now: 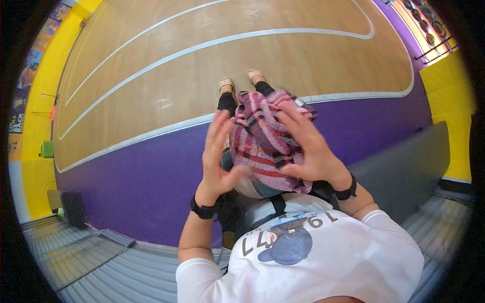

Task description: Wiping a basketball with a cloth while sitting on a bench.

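A pink, red and black plaid fleecy cloth [262, 139] lies bunched over my lap. My left hand [218, 156] is raised at its left side, fingers stretched up and thumb spread toward the cloth. On the other side my right hand [310, 146] is held over the cloth's right part, its fingers apart and slightly blurred. Neither hand grips the cloth; whether the right fingers touch it I cannot tell. Each wrist wears a black band, the left one [204, 208] and the right one [346, 188]. A grey-green thing partly shows under the cloth.
My feet in light shoes [256, 76] rest on a wooden court floor [166, 91] with white lines. A purple border [146, 177] runs before me. Beside me on the right is a dark grey bench or panel [409, 164]. Yellow padding [447, 91] covers the walls.
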A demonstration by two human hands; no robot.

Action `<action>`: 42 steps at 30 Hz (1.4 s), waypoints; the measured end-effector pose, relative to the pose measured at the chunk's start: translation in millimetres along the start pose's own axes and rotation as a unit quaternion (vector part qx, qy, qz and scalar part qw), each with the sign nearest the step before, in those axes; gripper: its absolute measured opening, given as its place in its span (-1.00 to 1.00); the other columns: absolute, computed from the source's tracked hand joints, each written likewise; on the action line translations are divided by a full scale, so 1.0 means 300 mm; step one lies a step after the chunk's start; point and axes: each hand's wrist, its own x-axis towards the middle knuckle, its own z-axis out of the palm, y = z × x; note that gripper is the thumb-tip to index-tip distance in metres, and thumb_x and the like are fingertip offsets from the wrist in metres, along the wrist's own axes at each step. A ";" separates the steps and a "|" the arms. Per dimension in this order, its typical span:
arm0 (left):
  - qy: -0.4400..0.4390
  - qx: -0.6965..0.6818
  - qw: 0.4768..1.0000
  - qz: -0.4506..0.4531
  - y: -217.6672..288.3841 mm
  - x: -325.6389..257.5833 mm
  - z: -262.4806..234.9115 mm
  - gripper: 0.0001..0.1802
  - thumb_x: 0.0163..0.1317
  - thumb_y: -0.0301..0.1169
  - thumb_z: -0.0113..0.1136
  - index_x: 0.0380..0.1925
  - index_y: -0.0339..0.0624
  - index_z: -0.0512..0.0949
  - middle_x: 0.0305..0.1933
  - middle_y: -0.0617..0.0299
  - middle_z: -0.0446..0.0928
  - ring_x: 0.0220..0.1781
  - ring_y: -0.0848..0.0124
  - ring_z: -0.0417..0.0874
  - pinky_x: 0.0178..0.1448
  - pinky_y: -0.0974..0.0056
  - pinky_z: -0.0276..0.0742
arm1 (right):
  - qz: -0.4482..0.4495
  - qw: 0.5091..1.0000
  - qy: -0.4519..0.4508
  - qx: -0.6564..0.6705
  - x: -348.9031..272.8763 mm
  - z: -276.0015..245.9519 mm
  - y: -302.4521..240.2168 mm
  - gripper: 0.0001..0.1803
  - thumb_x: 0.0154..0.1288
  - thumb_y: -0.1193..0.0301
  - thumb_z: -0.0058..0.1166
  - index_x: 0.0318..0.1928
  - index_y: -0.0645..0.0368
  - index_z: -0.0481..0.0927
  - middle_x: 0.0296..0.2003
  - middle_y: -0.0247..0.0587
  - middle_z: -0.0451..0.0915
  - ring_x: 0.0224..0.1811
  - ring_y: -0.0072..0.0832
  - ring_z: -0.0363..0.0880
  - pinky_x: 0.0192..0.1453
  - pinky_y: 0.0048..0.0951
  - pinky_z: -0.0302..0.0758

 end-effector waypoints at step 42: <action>0.052 -0.092 0.956 -0.273 -0.079 -0.230 0.047 -0.03 0.09 0.10 0.29 0.38 -0.28 0.24 0.39 -0.10 0.31 0.41 0.11 0.34 0.45 0.11 0.20 | 0.305 0.850 0.101 0.418 -0.208 0.229 0.437 -0.35 0.37 0.24 0.11 0.35 0.31 0.32 0.17 -0.16 0.53 0.16 -0.43 0.49 0.30 -0.37 0.39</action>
